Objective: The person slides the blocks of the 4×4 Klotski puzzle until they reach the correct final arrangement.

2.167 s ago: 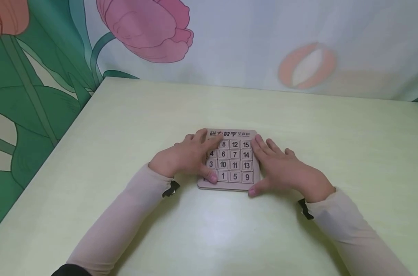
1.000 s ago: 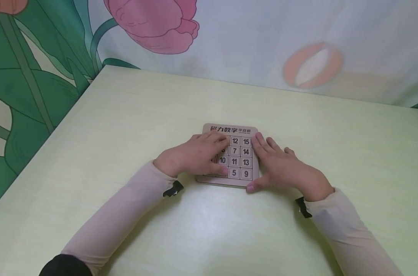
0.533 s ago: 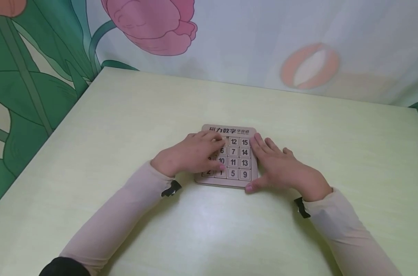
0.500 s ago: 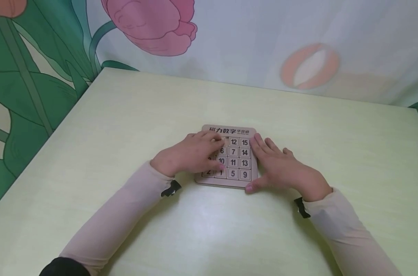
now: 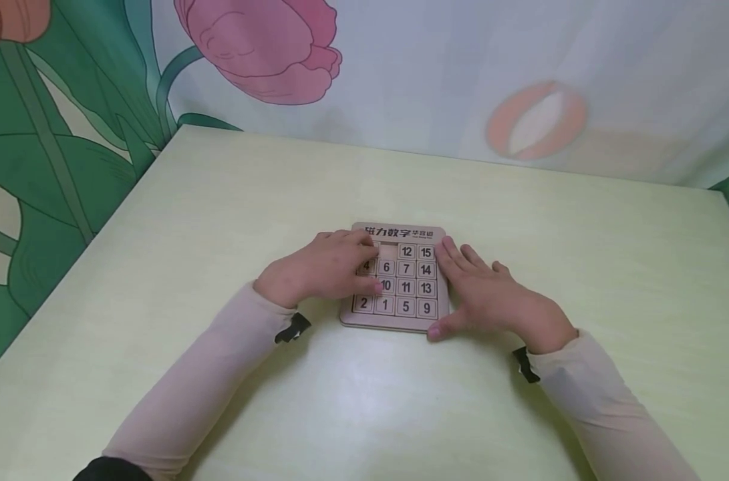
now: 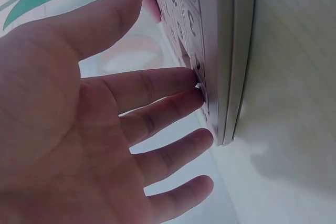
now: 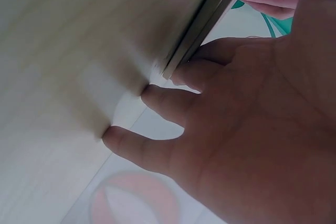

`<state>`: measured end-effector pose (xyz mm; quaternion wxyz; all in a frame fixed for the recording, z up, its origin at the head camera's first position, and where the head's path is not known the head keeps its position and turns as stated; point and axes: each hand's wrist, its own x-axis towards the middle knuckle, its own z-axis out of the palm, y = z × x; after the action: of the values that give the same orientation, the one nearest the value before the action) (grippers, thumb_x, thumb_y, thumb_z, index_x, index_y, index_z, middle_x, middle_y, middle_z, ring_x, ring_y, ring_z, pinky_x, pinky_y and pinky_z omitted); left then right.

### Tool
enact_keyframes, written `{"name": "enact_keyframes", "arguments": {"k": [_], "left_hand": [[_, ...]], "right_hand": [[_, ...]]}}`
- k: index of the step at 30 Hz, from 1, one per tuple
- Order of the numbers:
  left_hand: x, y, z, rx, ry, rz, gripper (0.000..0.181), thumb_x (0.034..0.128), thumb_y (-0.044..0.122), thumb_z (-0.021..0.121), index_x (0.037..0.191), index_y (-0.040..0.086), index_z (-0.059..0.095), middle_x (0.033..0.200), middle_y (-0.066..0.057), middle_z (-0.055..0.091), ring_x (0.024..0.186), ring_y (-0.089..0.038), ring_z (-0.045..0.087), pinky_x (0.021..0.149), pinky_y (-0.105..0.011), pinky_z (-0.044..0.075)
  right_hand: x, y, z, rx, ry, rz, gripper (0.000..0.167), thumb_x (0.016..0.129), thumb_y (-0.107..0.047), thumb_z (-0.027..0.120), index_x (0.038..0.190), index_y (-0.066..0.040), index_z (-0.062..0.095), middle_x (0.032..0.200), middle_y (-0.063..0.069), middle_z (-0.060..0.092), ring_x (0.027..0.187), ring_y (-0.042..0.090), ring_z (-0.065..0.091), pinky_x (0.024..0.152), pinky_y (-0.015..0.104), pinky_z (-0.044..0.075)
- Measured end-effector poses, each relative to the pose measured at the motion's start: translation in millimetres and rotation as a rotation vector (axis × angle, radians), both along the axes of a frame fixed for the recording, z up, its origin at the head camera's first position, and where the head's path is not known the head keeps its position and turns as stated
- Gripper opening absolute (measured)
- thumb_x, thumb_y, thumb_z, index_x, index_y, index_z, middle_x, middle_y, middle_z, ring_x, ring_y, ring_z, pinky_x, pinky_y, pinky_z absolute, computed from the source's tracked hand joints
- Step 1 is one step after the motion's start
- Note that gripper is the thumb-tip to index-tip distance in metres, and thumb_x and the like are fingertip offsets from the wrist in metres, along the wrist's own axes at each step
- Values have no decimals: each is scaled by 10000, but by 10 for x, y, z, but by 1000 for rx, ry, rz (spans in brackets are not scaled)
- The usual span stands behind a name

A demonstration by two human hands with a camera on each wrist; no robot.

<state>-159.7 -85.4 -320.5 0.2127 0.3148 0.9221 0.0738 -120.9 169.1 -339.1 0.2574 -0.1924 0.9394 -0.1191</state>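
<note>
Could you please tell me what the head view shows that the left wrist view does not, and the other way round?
Only the head view shows the pink flower on the backdrop and the heading printed on the number board.

Only the left wrist view shows the left palm.

Both show the left hand, its fingertips at the board's tiles, and the pale table.
</note>
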Motion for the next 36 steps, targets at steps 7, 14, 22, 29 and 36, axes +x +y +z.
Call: {"name": "enact_keyframes", "arguments": {"k": [7,14,22,29,36], "left_hand": [[-5,-13,6,-5,48,1,607,1001,486,589,1445,72,556,1397,-87,498,1263,-302,489,1069,-491,351],[17,70,-24,6,115,0,487,1013,449,588,1333,86,648,1358,-86,549,1261,-279,499,1077,-489,356],[36,184,-92,155,81,-108,605,1023,399,589,1522,83,457,1528,-117,436,1412,-267,385,1172,-437,245],[55,201,-114,127,70,-89,644,1024,425,577,1566,131,391,1562,-124,386,1407,-262,401,1154,-464,282],[66,199,-168,149,86,-76,670,1006,476,587,1575,187,384,1628,-174,226,1448,-336,327,1136,-532,288]], "right_hand": [[0,7,-30,8,10,11,1395,699,-724,774,1614,-44,-30,1670,131,-95,1509,414,-33,1097,738,79],[3,2,-26,9,3,7,1388,702,-714,780,1614,-45,-25,1670,125,-98,1509,411,-35,1101,733,73],[-3,15,-33,18,13,16,1391,699,-740,760,1614,-48,-28,1670,120,-97,1510,410,-25,1099,735,89],[-7,15,-25,13,15,17,1395,700,-730,769,1613,-43,-32,1670,124,-90,1509,413,-22,1093,742,94],[-4,15,-16,8,8,16,1388,702,-724,773,1613,-37,-18,1670,130,-93,1508,418,-22,1090,745,101]]}}
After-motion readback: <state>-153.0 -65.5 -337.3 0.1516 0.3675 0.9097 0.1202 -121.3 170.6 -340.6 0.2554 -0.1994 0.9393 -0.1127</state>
